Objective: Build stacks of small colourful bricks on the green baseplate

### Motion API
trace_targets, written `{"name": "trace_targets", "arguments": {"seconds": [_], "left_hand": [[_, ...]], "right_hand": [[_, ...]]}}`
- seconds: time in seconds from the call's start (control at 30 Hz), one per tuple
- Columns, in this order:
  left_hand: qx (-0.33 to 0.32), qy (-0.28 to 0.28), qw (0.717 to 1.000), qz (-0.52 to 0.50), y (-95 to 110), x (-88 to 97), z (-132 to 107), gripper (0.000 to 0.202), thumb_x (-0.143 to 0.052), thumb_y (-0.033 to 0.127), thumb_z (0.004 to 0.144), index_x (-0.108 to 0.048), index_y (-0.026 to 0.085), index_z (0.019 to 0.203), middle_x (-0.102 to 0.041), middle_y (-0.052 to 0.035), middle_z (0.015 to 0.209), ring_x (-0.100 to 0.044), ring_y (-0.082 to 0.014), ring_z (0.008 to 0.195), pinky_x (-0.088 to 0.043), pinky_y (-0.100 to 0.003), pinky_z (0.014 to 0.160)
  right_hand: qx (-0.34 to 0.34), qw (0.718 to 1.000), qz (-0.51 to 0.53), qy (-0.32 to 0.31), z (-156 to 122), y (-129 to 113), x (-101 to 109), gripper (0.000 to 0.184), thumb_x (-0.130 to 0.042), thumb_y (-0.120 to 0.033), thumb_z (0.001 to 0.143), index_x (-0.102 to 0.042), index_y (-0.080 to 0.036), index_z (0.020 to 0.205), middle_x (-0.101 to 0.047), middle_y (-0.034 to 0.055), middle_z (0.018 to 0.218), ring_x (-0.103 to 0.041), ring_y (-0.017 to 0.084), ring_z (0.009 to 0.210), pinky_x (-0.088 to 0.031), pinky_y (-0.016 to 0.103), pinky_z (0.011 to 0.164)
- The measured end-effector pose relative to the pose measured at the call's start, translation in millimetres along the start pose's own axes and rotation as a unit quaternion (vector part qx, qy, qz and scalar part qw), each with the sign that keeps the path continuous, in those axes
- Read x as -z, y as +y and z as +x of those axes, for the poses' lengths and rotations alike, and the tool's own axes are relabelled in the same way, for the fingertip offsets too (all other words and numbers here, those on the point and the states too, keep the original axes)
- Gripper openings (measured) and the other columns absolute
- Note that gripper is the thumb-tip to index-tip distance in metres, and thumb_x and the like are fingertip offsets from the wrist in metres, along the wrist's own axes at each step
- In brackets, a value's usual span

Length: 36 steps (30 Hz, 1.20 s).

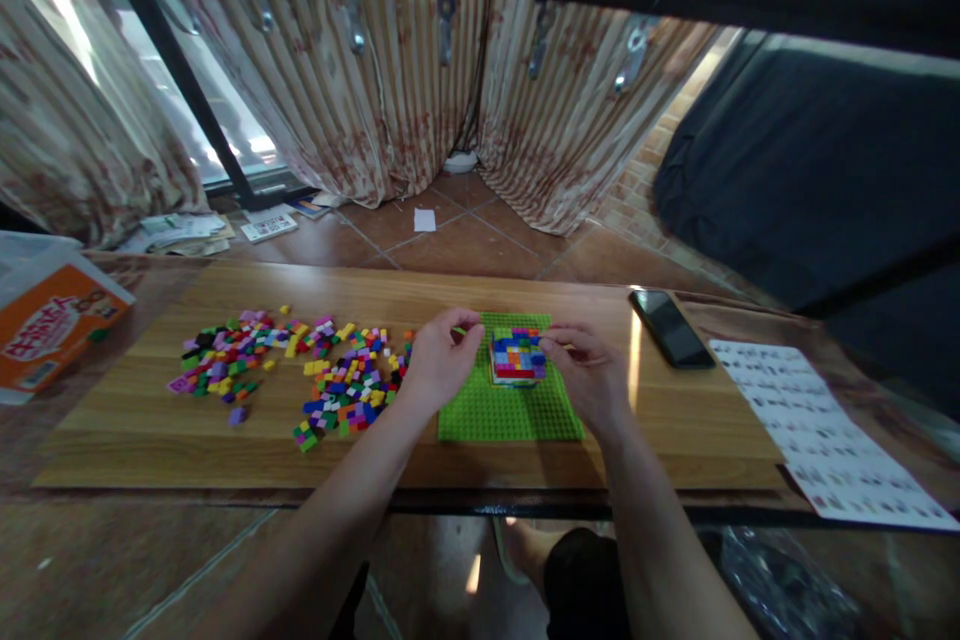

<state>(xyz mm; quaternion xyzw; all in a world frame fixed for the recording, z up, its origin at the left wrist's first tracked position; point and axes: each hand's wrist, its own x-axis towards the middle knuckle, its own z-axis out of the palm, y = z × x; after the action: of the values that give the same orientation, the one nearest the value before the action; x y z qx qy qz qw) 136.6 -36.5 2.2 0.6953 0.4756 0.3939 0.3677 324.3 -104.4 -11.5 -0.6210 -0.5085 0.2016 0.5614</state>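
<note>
A green baseplate (510, 410) lies on the wooden board, carrying a small multicoloured block build (516, 358) near its far edge. My left hand (441, 358) rests at the plate's left edge, fingers pinched together near the build's upper left; whatever it holds is too small to make out. My right hand (589, 368) sits at the right side of the build, fingertips curled and touching its right face. A spread of several loose coloured bricks (300, 370) lies to the left of my left hand.
A black phone (670, 327) lies on the board's far right. A printed sheet (825, 435) sits at the right edge. An orange and white box (49, 325) stands at the far left. Curtains and tiled floor lie beyond the table.
</note>
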Motion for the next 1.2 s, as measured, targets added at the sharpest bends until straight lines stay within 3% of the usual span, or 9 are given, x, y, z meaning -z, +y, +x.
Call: {"name": "trace_targets", "arguments": {"seconds": [0.13, 0.27, 0.53, 0.77, 1.07, 1.2], "left_hand": [[0.0, -0.043, 0.999, 0.012, 3.4, -8.1, -6.6, 0.017, -0.057, 0.022, 0.082, -0.067, 0.016, 0.094, -0.071, -0.0053, 0.09, -0.061, -0.0142, 0.069, -0.048, -0.027, 0.066], [-0.002, -0.068, 0.997, 0.021, 3.5, -11.3, -10.1, 0.017, -0.057, 0.021, 0.081, -0.066, 0.015, 0.094, -0.071, -0.0058, 0.092, -0.063, -0.0153, 0.072, -0.05, -0.029, 0.07], [0.004, -0.078, 0.996, 0.034, 1.5, -11.4, -10.5, 0.017, -0.058, 0.021, 0.081, -0.066, 0.015, 0.094, -0.071, -0.0056, 0.09, -0.063, -0.0156, 0.07, -0.05, -0.029, 0.069], [0.011, -0.084, 0.996, 0.035, 2.8, -11.1, -11.7, 0.017, -0.058, 0.019, 0.08, -0.066, 0.014, 0.094, -0.071, -0.0065, 0.092, -0.064, -0.0165, 0.074, -0.05, -0.03, 0.073], [0.0, -0.091, 0.996, 0.018, 0.8, -11.2, -13.5, 0.016, -0.057, 0.02, 0.08, -0.066, 0.015, 0.093, -0.071, -0.0053, 0.09, -0.063, -0.0155, 0.071, -0.049, -0.029, 0.068], [-0.004, -0.087, 0.996, 0.023, 0.4, -2.8, -10.2, 0.017, -0.057, 0.02, 0.079, -0.067, 0.016, 0.092, -0.071, -0.005, 0.088, -0.063, -0.0157, 0.072, -0.049, -0.028, 0.068]], "right_hand": [[-0.015, 0.998, -0.034, -0.049, -1.6, 4.5, -4.8, 0.019, -0.068, -0.041, 0.075, -0.075, -0.024, 0.079, -0.062, 0.0058, 0.102, -0.061, 0.019, 0.092, -0.051, 0.034, 0.074], [-0.02, 0.997, -0.039, -0.057, -0.8, 7.9, -5.7, 0.019, -0.068, -0.04, 0.075, -0.075, -0.023, 0.081, -0.062, 0.0063, 0.104, -0.061, 0.019, 0.091, -0.052, 0.034, 0.073], [-0.101, 0.994, 0.05, -0.005, 1.8, 12.9, -17.5, 0.018, -0.073, -0.034, 0.064, -0.072, -0.018, 0.072, -0.067, 0.004, 0.088, -0.061, 0.016, 0.078, -0.051, 0.03, 0.068], [-0.206, 0.968, 0.141, 0.031, 1.8, 3.9, -27.3, 0.024, -0.075, -0.029, 0.055, -0.066, -0.017, 0.074, -0.066, -0.0017, 0.066, -0.058, 0.012, 0.056, -0.05, 0.028, 0.058], [-0.202, 0.966, 0.159, 0.033, 3.9, -3.2, -31.0, 0.021, -0.072, -0.027, 0.054, -0.061, -0.017, 0.068, -0.063, -0.003, 0.058, -0.054, 0.01, 0.048, -0.046, 0.024, 0.049], [-0.203, 0.966, 0.157, 0.018, 3.0, -3.6, -30.0, 0.021, -0.073, -0.028, 0.054, -0.061, -0.018, 0.069, -0.063, -0.003, 0.057, -0.055, 0.011, 0.048, -0.047, 0.025, 0.048]]}}
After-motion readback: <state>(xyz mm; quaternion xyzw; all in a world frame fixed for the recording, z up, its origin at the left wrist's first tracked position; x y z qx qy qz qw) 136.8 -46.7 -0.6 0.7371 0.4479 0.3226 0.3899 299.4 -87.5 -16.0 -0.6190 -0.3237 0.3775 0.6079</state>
